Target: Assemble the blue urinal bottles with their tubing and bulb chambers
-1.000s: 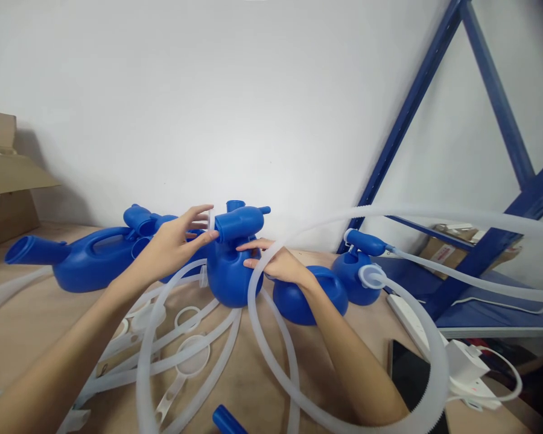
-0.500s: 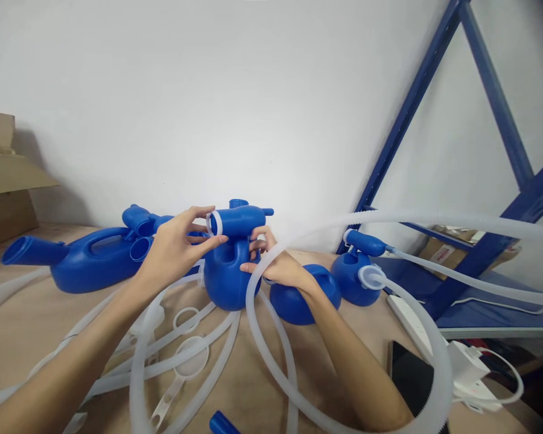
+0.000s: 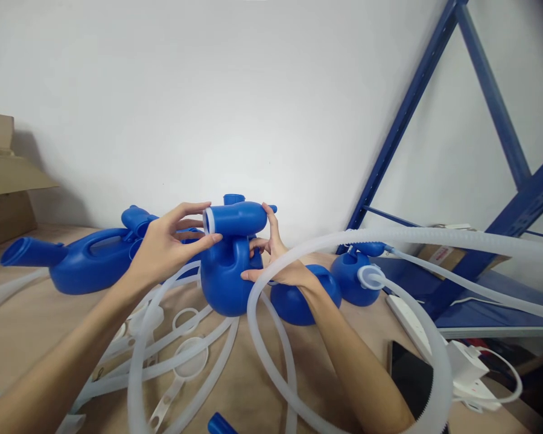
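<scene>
Centre frame, the left hand (image 3: 165,246) pinches the white ring (image 3: 211,221) at the blue tube's (image 3: 239,218) mouth; the right hand (image 3: 275,246) clasps the blue jug (image 3: 224,284). Uneven pressure (easily applied) could skew the ring.

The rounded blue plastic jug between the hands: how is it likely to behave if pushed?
The jug seems fairly stiff: its wall shows no visible dent where the right hand touches it. Its curved lower edge suggests it could rock or tip when nudged. Its smooth, slightly shiny surface may feel slippery.
</scene>
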Demonstrator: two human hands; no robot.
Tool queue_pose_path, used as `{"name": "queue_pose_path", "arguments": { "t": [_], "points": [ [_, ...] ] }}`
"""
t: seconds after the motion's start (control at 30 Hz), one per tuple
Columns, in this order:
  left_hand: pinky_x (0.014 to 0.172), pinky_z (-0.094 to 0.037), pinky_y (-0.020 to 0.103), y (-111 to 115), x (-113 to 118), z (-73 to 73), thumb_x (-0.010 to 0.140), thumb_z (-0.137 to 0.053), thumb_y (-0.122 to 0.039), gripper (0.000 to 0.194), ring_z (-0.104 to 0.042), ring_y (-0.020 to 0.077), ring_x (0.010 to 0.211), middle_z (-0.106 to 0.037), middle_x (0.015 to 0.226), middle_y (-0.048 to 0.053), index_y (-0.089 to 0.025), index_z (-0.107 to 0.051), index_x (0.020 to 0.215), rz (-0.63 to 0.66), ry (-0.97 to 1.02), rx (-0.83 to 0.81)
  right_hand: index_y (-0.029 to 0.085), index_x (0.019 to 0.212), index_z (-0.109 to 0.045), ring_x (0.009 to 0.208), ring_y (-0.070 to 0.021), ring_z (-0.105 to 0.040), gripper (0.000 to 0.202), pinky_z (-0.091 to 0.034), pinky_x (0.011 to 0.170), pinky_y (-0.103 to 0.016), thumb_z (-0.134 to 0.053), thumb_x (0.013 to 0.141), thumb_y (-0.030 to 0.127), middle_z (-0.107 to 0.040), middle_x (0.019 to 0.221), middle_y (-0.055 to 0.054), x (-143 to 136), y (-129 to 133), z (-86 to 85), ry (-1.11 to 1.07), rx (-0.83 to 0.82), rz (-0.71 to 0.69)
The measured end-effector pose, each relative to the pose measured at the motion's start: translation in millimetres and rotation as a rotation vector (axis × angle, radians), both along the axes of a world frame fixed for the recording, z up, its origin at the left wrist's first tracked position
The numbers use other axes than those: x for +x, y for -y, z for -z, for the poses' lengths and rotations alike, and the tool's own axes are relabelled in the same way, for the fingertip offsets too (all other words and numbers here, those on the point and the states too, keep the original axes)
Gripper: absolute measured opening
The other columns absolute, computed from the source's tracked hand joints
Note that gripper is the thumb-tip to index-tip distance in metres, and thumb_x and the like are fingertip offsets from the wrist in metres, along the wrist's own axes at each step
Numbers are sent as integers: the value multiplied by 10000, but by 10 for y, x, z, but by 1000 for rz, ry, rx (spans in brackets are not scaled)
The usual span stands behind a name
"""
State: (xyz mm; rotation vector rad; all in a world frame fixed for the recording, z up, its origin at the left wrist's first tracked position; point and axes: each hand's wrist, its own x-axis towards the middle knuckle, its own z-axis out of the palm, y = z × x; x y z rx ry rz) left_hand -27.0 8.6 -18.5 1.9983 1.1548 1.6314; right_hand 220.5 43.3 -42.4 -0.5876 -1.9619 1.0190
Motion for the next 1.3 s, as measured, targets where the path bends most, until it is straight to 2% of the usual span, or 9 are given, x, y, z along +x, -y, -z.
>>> {"name": "queue_pose_path", "arguments": {
  "t": [0.17, 0.37, 0.5, 0.6, 0.77, 1.03, 1.1, 1.2, 1.3],
  "points": [
    [952, -658, 457, 15, 7, 31, 753, -865, -489, 626, -706, 300, 1144, -722, 1279, 94, -227, -686, 1293, 6, -22, 99, 341, 1619, 125, 740, -179, -651, 1403, -565, 833, -421, -928, 691, 354, -637, 820, 58, -139, 18, -8, -81, -72, 102],
    [941, -665, 417, 58, 106, 82, 826, -807, -461, 496, -697, 288, 1184, -714, 1301, 73, -255, -709, 1266, -44, -171, 348, 344, 1582, 271, 718, -195, -670, 1626, -615, 716, -415, -995, 562, 386, -636, 963, 0, -263, -9, 17, -216, -167, 273],
    [968, -656, 482, 75, 121, 79, 815, -802, -553, 563, -701, 325, 1199, -713, 1345, 61, -290, -703, 1303, -58, -182, 313, 372, 1583, 61, 664, -173, -645, 1425, -612, 657, -392, -954, 588, 263, -605, 969, 2, -217, -8, 12, -188, -143, 246],
    [1059, -604, 525, 96, 123, 69, 816, -789, -594, 554, -720, 330, 1175, -730, 1334, 21, -325, -717, 1295, -60, -211, 325, 359, 1501, -129, 784, -172, -660, 1203, -610, 730, -356, -886, 590, 152, -575, 1105, -34, -206, -11, 28, -230, -68, 206],
    [1139, -541, 529, 153, 163, 71, 827, -756, -637, 517, -689, 329, 1236, -751, 1294, -11, -313, -742, 1230, -116, -222, 389, 351, 1475, -137, 854, -182, -654, 1097, -600, 770, -342, -815, 644, 122, -547, 1152, -48, -206, 18, 35, -186, 37, 254],
    [918, -666, 358, 201, 133, 35, 977, -666, -421, 351, -741, 265, 1148, -664, 1428, -3, -355, -693, 1320, -75, -410, 525, 351, 1448, -139, 860, -182, -635, 1076, -593, 759, -347, -845, 658, 164, -503, 1175, -62, -196, 82, -23, -210, 62, 234],
    [873, -667, 323, 204, 97, 5, 999, -637, -390, 374, -755, 245, 1116, -619, 1481, -2, -371, -655, 1371, -63, -478, 544, 352, 1447, -140, 813, -171, -618, 1068, -583, 705, -334, -861, 672, 212, -501, 1141, -54, -188, 86, -32, -192, 57, 247],
    [976, -628, 376, 221, 48, -44, 1002, -606, -469, 450, -701, 276, 1222, -552, 1554, -4, -390, -584, 1445, -68, -554, 501, 361, 1462, -130, 691, -135, -554, 1090, -542, 618, -308, -897, 689, 305, -500, 1043, -21, -176, 92, -42, -154, 71, 265],
    [1015, -599, 444, 237, 31, -87, 938, -630, -613, 629, -702, 308, 1207, -632, 1478, 29, -369, -498, 1503, -153, -489, 434, 363, 1497, -112, 684, -145, -549, 1130, -532, 619, -314, -915, 703, 391, -506, 1004, -10, -167, 72, -54, -160, 123, 324]
  ]
}}
